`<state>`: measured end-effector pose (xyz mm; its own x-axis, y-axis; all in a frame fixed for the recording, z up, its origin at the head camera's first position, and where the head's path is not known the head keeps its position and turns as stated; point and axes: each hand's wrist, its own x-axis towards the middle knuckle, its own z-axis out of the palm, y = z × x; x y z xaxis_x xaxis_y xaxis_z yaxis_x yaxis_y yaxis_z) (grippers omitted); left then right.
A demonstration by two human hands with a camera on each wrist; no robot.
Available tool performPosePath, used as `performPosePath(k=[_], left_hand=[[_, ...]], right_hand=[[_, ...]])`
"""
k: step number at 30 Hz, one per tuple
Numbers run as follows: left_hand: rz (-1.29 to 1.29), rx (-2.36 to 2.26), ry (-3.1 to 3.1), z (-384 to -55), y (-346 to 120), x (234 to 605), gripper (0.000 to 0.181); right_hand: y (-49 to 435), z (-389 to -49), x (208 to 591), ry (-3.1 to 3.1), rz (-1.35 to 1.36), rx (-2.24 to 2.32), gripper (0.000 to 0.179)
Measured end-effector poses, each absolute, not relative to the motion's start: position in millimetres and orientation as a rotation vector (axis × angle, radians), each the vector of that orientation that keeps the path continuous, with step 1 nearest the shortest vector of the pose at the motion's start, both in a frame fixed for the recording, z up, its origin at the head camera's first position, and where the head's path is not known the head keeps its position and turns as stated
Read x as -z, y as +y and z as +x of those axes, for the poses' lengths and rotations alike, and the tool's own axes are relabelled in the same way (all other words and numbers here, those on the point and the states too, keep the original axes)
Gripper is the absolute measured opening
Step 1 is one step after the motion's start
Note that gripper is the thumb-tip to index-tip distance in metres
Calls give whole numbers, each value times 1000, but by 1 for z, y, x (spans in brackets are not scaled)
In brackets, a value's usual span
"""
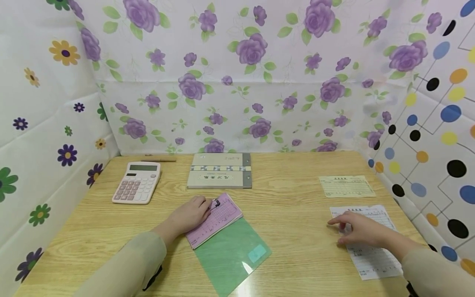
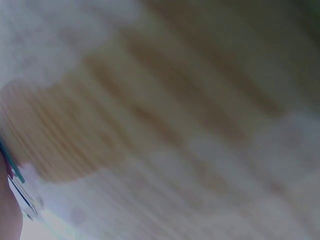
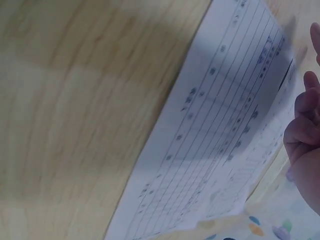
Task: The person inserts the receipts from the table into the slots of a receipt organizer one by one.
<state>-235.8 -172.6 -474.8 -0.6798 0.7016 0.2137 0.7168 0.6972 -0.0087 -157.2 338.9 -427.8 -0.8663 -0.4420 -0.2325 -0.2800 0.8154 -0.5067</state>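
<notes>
My left hand (image 1: 191, 215) rests on the upper left part of a pad of pink printed slips (image 1: 219, 220), its fingertips beside a small black clip (image 1: 216, 203). Beneath the pad lies a translucent green folder (image 1: 231, 251) with a pale blue label. In the left wrist view the hand (image 2: 9, 207) shows only at the edge. My right hand (image 1: 361, 231) is over white printed forms (image 1: 372, 264), index finger extended and thumb apart, nothing held. The right wrist view shows its curled other fingers (image 3: 306, 117) beside the lined white form (image 3: 200, 130).
A pale yellow form (image 1: 346, 186) lies beyond the white ones. At the back is a beige ledger book (image 1: 219, 171) with a grey spine. A pink and white calculator (image 1: 136, 183) sits at the left, near a thin brown stick (image 1: 158, 160). Patterned cloth (image 1: 237, 103) surrounds the wooden table.
</notes>
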Motion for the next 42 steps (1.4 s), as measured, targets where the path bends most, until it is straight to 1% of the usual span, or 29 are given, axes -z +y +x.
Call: performPosePath(k=[7, 14, 20, 32, 42], left_hand=[[-1130, 119, -2735, -236, -172, 474, 37], [-1146, 111, -2706, -236, -173, 476, 36], [-1151, 117, -2701, -235, -173, 475, 36], [-1144, 125, -2699, -234, -173, 475, 37], [-1120, 143, -2731, -235, -173, 477, 37]], right_hand=[[357, -149, 436, 2678, -534, 563, 57], [350, -151, 449, 2726, -601, 545, 57], [328, -154, 457, 2693, -626, 626, 59], [264, -172, 453, 2708, -755, 633, 53], [220, -188, 451, 2711, -724, 664, 47]])
